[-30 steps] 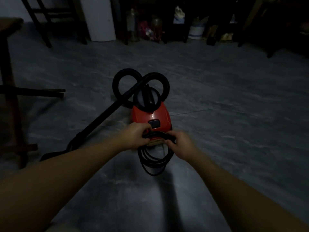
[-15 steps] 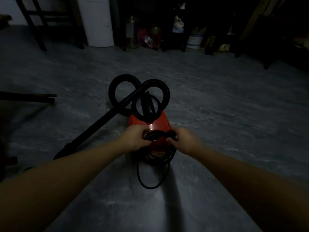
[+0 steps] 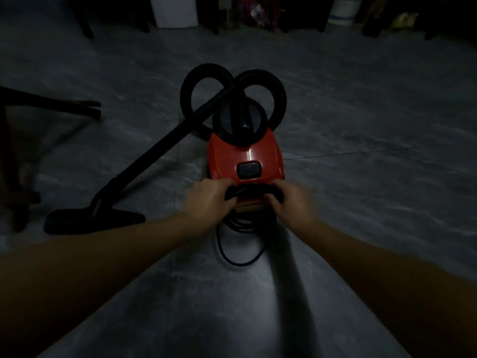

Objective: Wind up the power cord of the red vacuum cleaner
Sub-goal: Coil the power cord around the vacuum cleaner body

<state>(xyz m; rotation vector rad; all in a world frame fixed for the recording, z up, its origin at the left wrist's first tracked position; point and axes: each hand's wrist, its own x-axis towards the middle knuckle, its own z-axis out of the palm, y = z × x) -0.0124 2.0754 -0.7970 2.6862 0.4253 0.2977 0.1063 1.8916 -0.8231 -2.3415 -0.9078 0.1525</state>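
The red vacuum cleaner (image 3: 245, 156) sat on the floor (image 3: 374, 208). Just behind its rear end, both hands were curled round the top of the bunched power cord (image 3: 245, 226). The left hand (image 3: 209, 200) gripped the bundle's left end and the right hand (image 3: 291, 202), somewhat blurred, its right end. One slack loop trailed on the floor behind the vacuum. The turns probably needed to be kept even and snug, and that stray loop gathered in before the bundle was let go.

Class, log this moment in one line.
left hand: grips power cord; right hand: grips power cord; one loop loose; red vacuum cleaner: on floor
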